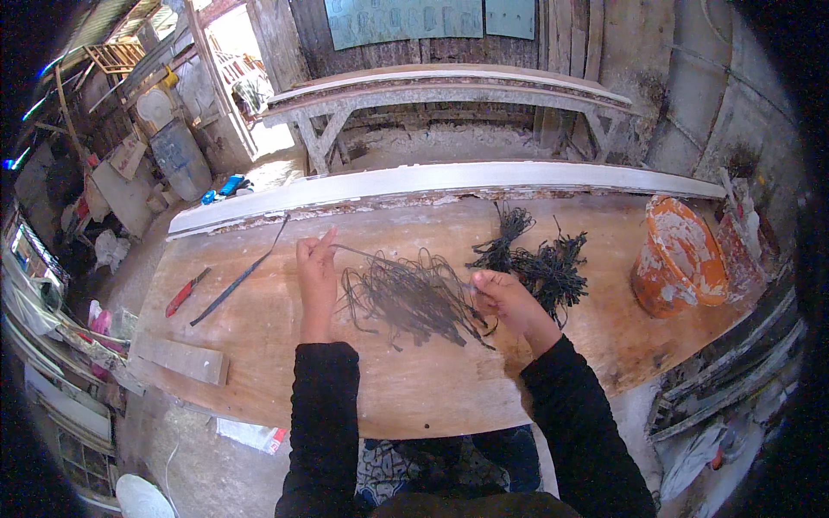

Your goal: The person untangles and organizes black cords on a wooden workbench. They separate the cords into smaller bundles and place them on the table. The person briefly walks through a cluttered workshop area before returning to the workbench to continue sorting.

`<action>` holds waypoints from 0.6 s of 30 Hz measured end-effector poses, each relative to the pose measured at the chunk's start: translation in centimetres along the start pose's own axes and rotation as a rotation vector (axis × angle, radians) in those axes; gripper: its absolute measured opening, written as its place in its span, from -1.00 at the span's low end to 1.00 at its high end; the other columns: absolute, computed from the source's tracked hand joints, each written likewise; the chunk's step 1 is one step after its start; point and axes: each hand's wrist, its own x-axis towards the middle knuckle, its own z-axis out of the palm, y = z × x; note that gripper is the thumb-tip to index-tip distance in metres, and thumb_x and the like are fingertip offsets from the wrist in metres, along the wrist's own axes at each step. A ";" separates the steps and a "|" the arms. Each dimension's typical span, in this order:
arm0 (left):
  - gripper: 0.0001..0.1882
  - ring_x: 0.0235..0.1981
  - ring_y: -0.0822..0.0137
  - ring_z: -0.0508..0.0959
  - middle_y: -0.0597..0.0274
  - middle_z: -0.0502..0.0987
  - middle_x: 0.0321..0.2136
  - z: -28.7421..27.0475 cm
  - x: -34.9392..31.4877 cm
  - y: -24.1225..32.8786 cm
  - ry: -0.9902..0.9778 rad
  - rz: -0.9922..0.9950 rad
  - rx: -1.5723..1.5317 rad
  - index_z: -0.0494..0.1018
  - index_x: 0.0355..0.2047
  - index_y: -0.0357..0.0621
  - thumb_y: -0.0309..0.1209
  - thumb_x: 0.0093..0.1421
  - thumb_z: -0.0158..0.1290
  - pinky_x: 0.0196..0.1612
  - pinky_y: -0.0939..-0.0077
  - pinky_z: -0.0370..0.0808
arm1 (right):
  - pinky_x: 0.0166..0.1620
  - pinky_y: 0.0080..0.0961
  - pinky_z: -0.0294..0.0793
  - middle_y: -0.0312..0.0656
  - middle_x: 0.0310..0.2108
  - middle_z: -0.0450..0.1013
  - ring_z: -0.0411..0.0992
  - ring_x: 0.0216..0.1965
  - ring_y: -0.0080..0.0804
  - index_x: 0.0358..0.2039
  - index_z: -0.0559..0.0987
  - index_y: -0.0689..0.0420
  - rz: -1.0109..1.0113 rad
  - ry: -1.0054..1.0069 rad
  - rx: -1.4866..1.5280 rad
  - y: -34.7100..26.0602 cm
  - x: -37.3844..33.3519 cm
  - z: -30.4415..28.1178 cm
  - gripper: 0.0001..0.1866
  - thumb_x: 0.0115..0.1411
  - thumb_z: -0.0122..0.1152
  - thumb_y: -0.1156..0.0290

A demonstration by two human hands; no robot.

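A loose tangle of thin dark cords [410, 298] is spread at the middle of the wooden tabletop [414, 401], between my hands. My left hand [318, 269] is at its left, thumb and finger pinching one strand that runs rightward into the tangle. At the tangle's right side my right hand [505, 298] is closed, its thumb and fingertips pinching cord. Just beyond the right hand lie two gathered dark cord bundles, a smaller one [505, 242] and a larger one [557, 269].
Left on the table are a red-handled knife [181, 298], a long dark strip [233, 283] and a wooden block [186, 360]. A white plank [449, 179] runs along the far edge. An orange bucket [680, 259] stands right. Behind is a bench [449, 95].
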 end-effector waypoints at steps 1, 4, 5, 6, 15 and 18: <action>-0.70 -0.46 0.34 0.31 0.20 0.21 -0.50 -0.2 0.0 -0.1 -0.019 0.000 -0.026 0.47 -0.26 -0.08 -0.65 -0.01 -0.05 -0.35 0.58 0.31 | -0.67 -0.76 -0.04 -0.50 -0.79 0.06 -0.06 -0.78 -0.74 -0.54 0.37 0.13 -0.020 0.003 0.058 -0.4 0.0 -0.2 -0.74 0.15 -0.03 0.21; -0.72 -0.47 0.35 0.30 0.23 0.21 -0.52 -0.4 -0.1 -0.5 -0.066 0.004 -0.018 0.47 -0.27 -0.11 -0.64 -0.01 -0.05 -0.37 0.60 0.29 | -0.67 -0.77 0.02 -0.48 -0.78 0.15 0.05 -0.79 -0.74 -0.52 0.40 0.17 -0.065 -0.097 0.106 -0.6 -0.4 -1.1 -0.80 0.08 0.07 0.30; -0.73 -0.47 0.36 0.31 0.24 0.22 -0.52 -0.4 -0.2 -0.7 -0.079 0.005 0.000 0.47 -0.28 -0.13 -0.64 -0.01 -0.05 -0.37 0.61 0.28 | -0.67 -0.77 0.07 -0.45 -0.77 0.20 0.11 -0.78 -0.72 -0.48 0.42 0.19 -0.036 -0.118 0.075 -0.7 -0.4 -1.3 -0.82 0.07 0.10 0.32; -0.74 -0.48 0.36 0.30 0.25 0.22 -0.53 -0.3 0.0 -0.3 -0.067 0.015 0.010 0.47 -0.28 -0.14 -0.64 -0.01 -0.04 -0.38 0.61 0.28 | -0.66 -0.77 0.13 -0.42 -0.76 0.25 0.16 -0.78 -0.70 -0.44 0.44 0.21 -0.012 -0.134 0.043 -1.0 -0.5 -1.6 -0.82 0.05 0.12 0.34; -0.84 -0.52 0.47 0.37 0.27 0.38 -0.55 -0.8 0.9 0.2 0.187 -0.106 -0.236 0.45 -0.40 -0.24 -0.63 -0.05 0.02 -0.41 0.66 0.32 | -0.58 -0.69 0.34 -0.35 -0.71 0.36 0.33 -0.70 -0.61 -0.37 0.49 0.23 0.123 -0.261 -0.237 -0.8 -0.2 -1.4 -0.78 0.03 0.14 0.35; -0.92 -0.53 0.52 0.40 0.29 0.42 -0.55 -1.3 1.0 1.0 0.255 -0.178 -0.266 0.41 -0.49 -0.26 -0.62 -0.06 0.04 -0.42 0.69 0.33 | -0.61 -0.67 0.38 -0.31 -0.68 0.37 0.35 -0.71 -0.60 -0.44 0.48 0.21 0.047 -0.241 -0.232 -0.5 0.0 -1.6 -0.85 0.01 0.15 0.39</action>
